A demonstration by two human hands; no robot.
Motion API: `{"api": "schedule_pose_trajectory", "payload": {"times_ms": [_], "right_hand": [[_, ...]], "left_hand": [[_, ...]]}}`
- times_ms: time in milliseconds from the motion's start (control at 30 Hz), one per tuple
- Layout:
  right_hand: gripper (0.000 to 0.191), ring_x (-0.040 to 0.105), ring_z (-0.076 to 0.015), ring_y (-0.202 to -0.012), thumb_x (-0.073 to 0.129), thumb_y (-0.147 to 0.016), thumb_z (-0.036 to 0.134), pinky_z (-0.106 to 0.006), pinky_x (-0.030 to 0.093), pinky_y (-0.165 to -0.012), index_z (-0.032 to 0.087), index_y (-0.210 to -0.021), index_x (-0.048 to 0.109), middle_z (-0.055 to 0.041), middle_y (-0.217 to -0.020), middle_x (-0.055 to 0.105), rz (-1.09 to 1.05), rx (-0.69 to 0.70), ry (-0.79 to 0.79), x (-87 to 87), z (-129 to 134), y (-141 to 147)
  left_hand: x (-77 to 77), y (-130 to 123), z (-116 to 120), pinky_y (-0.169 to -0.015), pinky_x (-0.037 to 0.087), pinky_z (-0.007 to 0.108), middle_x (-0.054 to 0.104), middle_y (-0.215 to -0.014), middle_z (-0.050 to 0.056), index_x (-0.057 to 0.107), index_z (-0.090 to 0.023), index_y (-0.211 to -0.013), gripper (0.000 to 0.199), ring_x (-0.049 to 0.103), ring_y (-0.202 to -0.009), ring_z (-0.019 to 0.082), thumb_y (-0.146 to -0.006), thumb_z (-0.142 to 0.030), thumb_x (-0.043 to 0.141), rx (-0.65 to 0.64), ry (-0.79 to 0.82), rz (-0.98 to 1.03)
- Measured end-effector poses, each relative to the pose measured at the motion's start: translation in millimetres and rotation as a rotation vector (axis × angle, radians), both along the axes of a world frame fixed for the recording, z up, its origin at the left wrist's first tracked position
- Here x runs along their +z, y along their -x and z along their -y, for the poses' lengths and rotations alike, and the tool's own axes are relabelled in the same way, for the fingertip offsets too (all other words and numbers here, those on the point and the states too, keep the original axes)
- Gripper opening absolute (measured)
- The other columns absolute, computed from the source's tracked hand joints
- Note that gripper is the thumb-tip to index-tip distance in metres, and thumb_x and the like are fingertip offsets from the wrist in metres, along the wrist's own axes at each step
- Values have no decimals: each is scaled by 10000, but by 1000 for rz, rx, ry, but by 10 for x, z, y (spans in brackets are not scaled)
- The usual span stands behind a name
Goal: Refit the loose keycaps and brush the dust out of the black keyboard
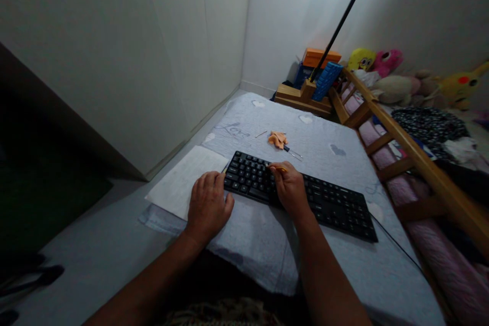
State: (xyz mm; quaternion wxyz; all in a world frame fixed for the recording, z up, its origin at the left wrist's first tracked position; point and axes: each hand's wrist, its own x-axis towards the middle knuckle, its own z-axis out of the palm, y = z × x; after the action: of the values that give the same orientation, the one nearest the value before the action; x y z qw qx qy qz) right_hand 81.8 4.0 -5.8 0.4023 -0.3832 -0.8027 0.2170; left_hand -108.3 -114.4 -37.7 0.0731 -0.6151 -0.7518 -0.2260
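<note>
A black computer keyboard [336,209] lies at a slant on the cloth-covered table. My right hand [290,186] is over its middle, fingers pinched on a thin orange-yellow stick [281,169] whose tip points left at the keys. What kind of tool the stick is, I cannot make out. My left hand [209,198] rests palm down by the keyboard's left end, partly over a white sheet or booklet [179,183]. Its fingers lie side by side with the thumb apart, and nothing shows in them. Beyond the keyboard are a crumpled orange cloth [278,138] and a two-pronged tool [293,152] with a dark handle.
A small thin stick [261,134] lies left of the orange cloth. The keyboard's cable [397,242] runs off to the right. A wooden bed rail [405,142] borders the table's right side, and a pale cabinet [183,51] stands left. A lamp pole [340,25] rises behind.
</note>
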Motion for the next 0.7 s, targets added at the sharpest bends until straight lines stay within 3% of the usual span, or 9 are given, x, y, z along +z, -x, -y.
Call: {"api": "schedule_pose_trajectory", "payload": {"times_ms": [333,500,600,700], "right_hand": [[288,657,-191,-752,506,-975,343,-295,471,-718,187,-828,697,-56,-798,704,-43,147,177,127,106,32],[312,585,-157,-623,521,-965,396,-277,443,-611,180,-827,699,-27,-707,665,-131,181,336,107,123,21],[351,551,-150,-576,519,-971,454,-275,431,-576,177,-863,707,-13,-658,637,-191,150,383,68,102,0],[351,604,-173,-654,509,-979,452,-294,467,-646,184,-872,709,-33,-715,671,-208,38,275,52,63,-15]], "left_hand": [[2,4,5,-1044,434,493,602,-1203,165,549,-138,-1216,369,531,-1165,333,-861,-231,577,0,11,-4],[2,5,-5,-1040,437,498,603,-1205,174,551,-128,-1212,365,528,-1165,338,-862,-229,574,3,6,-6],[2,8,-6,-1038,438,498,603,-1194,176,558,-123,-1203,362,532,-1160,339,-857,-230,578,1,6,-2],[-2,9,-2,-1038,439,494,603,-1186,168,558,-130,-1205,363,535,-1157,336,-856,-229,576,-2,5,1]]}}
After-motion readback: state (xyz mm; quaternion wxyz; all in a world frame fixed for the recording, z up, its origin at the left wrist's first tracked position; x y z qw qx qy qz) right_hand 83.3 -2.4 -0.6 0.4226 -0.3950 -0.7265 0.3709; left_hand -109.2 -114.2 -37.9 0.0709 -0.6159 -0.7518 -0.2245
